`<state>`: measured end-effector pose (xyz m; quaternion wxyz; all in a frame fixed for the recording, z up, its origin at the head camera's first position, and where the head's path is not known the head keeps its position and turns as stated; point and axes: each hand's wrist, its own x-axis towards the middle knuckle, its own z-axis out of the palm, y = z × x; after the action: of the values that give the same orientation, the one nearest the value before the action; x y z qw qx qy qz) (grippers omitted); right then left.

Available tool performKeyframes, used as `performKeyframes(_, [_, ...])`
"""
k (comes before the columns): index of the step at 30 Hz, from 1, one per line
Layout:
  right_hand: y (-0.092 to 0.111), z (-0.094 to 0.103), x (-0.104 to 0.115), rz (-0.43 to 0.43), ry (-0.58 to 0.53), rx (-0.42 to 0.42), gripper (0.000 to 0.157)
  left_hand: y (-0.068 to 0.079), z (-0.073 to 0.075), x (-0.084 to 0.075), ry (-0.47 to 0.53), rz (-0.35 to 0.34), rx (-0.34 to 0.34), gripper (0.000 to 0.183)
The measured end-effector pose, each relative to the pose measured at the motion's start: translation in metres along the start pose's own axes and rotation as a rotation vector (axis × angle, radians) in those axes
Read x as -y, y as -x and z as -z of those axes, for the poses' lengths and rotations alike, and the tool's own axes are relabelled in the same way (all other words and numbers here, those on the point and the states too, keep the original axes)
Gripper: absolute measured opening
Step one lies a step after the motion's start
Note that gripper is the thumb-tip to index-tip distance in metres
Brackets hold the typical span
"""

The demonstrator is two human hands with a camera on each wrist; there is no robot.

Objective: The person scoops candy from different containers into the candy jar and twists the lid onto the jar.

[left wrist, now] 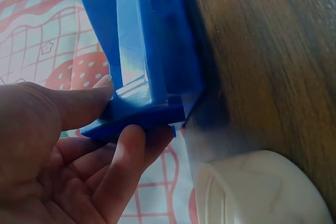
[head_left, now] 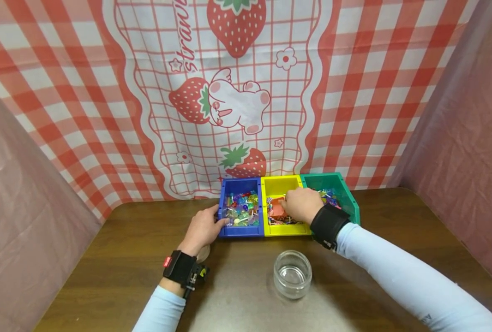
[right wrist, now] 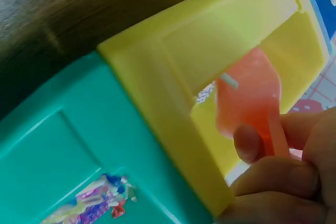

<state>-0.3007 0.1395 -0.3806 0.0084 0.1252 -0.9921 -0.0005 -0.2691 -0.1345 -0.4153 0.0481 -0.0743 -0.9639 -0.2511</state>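
A blue bin (head_left: 242, 231) full of small colourful beads and candy-like bits stands beside a yellow bin (head_left: 286, 230). With thumb inside and fingers outside, my left hand (head_left: 202, 228) grips the blue bin's left side wall; the left wrist view shows this hold (left wrist: 134, 95) up close on the blue plastic. Over the yellow bin, my right hand (head_left: 304, 204) holds a salmon-pink scoop (right wrist: 251, 95) by its handle. A small pale stick-like piece (right wrist: 229, 81) lies on the scoop's blade. Striped and wrapped bits sit in the yellow bin below.
Right of the yellow bin, a green bin (head_left: 351, 205) holds shiny wrapped pieces. A clear glass jar (head_left: 292, 275) stands on the wooden table (head_left: 146, 244) in front of the bins. Near my left wrist lies a round cream-coloured object (left wrist: 268, 187). A strawberry-patterned cloth (head_left: 237, 110) hangs behind.
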Motion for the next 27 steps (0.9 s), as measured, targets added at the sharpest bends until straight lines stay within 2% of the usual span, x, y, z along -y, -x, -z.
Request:
performKeyframes(8, [-0.005, -0.012, 0.005, 0.054, 0.009, -0.143, 0.040, 0.001, -0.001, 0.001, -0.015, -0.012, -0.013, 0.053])
performKeyframes(11, [-0.009, -0.015, 0.003, 0.047, -0.001, -0.173, 0.040, 0.000, -0.002, 0.001, -0.022, -0.014, -0.012, 0.053])
performKeyframes(21, [-0.012, -0.011, -0.014, -0.068, -0.152, -0.173, 0.047, -0.001, -0.003, 0.001, -0.006, 0.006, -0.008, 0.055])
performKeyframes(27, [-0.013, -0.011, -0.026, -0.056, -0.164, -0.135, 0.049, 0.000, -0.002, 0.001, -0.005, 0.003, -0.013, 0.053])
